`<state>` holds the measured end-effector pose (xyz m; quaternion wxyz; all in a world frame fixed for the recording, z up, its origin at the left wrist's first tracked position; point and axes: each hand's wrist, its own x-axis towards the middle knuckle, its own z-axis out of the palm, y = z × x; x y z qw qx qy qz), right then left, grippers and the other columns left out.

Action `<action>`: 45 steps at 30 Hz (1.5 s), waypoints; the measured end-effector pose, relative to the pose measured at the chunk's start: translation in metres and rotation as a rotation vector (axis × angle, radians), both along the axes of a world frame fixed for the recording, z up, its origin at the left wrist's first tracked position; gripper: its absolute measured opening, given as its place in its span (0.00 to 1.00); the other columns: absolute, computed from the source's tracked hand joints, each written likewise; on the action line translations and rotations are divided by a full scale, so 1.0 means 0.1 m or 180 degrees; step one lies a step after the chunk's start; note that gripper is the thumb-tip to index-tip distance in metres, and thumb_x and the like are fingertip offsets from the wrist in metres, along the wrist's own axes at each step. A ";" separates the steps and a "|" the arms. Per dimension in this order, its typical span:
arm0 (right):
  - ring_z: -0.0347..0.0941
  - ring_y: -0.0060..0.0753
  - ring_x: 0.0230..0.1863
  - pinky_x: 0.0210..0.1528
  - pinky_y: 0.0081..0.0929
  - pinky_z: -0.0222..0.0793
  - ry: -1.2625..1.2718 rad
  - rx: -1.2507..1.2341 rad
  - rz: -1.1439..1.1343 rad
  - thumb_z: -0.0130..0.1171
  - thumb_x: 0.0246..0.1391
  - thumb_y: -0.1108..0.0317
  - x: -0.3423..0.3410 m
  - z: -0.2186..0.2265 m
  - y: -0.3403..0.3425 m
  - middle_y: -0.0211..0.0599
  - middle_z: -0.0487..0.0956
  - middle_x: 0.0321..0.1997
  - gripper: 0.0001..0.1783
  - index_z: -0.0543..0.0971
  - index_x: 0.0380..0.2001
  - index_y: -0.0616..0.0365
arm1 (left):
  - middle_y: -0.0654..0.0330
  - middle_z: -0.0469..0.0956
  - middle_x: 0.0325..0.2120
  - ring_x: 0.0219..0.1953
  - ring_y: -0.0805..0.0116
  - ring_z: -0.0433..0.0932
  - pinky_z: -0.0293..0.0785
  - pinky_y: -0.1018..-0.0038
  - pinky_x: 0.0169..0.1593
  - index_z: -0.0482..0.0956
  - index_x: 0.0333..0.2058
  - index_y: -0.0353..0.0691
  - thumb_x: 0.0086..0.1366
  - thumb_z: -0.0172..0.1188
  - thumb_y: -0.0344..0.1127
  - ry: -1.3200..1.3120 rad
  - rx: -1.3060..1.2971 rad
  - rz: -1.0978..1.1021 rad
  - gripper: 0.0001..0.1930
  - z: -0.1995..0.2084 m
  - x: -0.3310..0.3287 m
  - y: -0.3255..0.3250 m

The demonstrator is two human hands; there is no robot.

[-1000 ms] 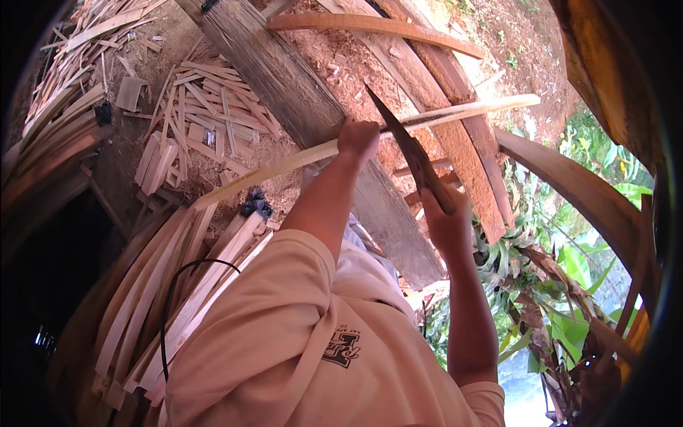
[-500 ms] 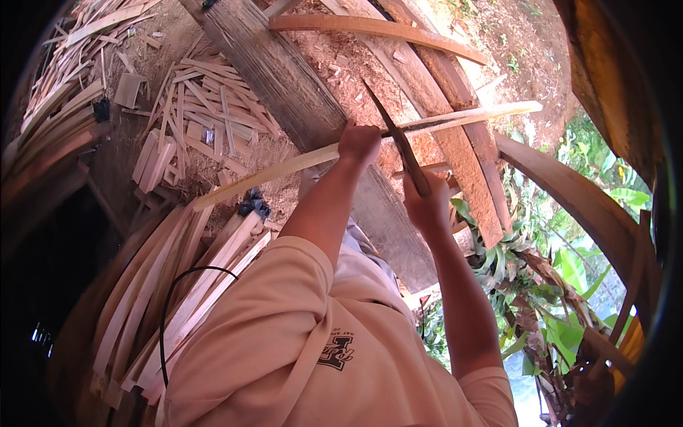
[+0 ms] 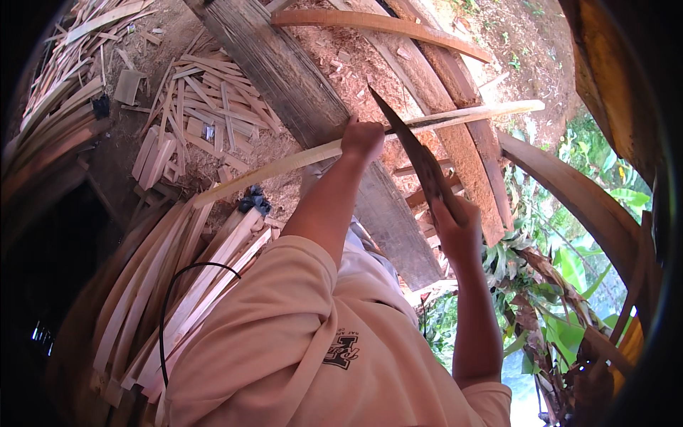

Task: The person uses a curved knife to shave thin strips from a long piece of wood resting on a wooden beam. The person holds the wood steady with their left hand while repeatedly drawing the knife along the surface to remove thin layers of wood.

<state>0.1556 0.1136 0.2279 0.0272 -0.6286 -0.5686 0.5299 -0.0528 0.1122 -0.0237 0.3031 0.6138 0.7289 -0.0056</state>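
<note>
In my left hand (image 3: 363,140) is a long, pale, slightly curved wooden strip (image 3: 284,166), closed in the fist over the edge of a thick weathered plank (image 3: 299,85). The strip runs from lower left to upper right, and a dark patch shows on it just right of that fist. My right hand (image 3: 455,220) is wrapped round the handle of a dark, long, tapering blade (image 3: 405,139), by its shape a handsaw. Its blade slants across the strip beside my left hand, with the tip pointing away. Whether the edge touches the wood, I cannot tell.
Thick beams (image 3: 455,135) lie beyond the strip, with a curved reddish board (image 3: 384,27) across them. Scattered offcuts (image 3: 213,99) cover the ground at left. Bundled slats (image 3: 178,299) stand at lower left. Green plants (image 3: 569,263) grow on the right.
My right hand has moved right and back toward me, and more of the dark blade shows. My left hand and the wooden strip stay nearly in place.
</note>
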 end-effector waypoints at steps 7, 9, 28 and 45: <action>0.64 0.13 0.22 0.24 0.27 0.56 -0.0196 -0.0199 -0.0094 0.65 0.66 0.69 0.38 1.25 -0.28 0.23 0.71 0.18 0.12 0.80 0.28 0.65 | 0.50 0.90 0.31 0.36 0.58 0.91 0.68 0.57 0.69 0.88 0.30 0.44 0.60 0.63 0.32 -0.0043 -0.0043 0.0016 0.05 0.05 0.03 0.01; 0.64 0.13 0.22 0.24 0.26 0.57 -0.0072 -0.0278 -0.0186 0.65 0.66 0.69 0.34 1.22 -0.17 0.23 0.71 0.18 0.12 0.80 0.28 0.65 | 0.50 0.89 0.30 0.36 0.58 0.90 0.69 0.56 0.67 0.87 0.30 0.43 0.63 0.63 0.33 -0.0015 0.0048 0.0003 0.06 0.04 0.00 0.04; 0.73 0.29 0.23 0.29 0.38 0.67 -0.0134 0.0502 0.0184 0.64 0.62 0.63 -0.53 -0.92 0.22 0.41 0.77 0.18 0.15 0.83 0.30 0.68 | 0.52 0.90 0.31 0.36 0.59 0.90 0.69 0.55 0.66 0.88 0.36 0.45 0.64 0.61 0.34 0.0053 0.0047 -0.0005 0.07 0.12 0.03 -0.03; 0.65 0.15 0.20 0.23 0.24 0.56 -0.0197 -0.0095 -0.0674 0.63 0.67 0.68 0.55 1.00 -1.19 0.26 0.72 0.18 0.15 0.76 0.25 0.61 | 0.53 0.89 0.30 0.34 0.60 0.90 0.62 0.52 0.75 0.88 0.33 0.46 0.66 0.57 0.32 0.0305 -0.0067 -0.0186 0.09 0.00 0.12 -0.07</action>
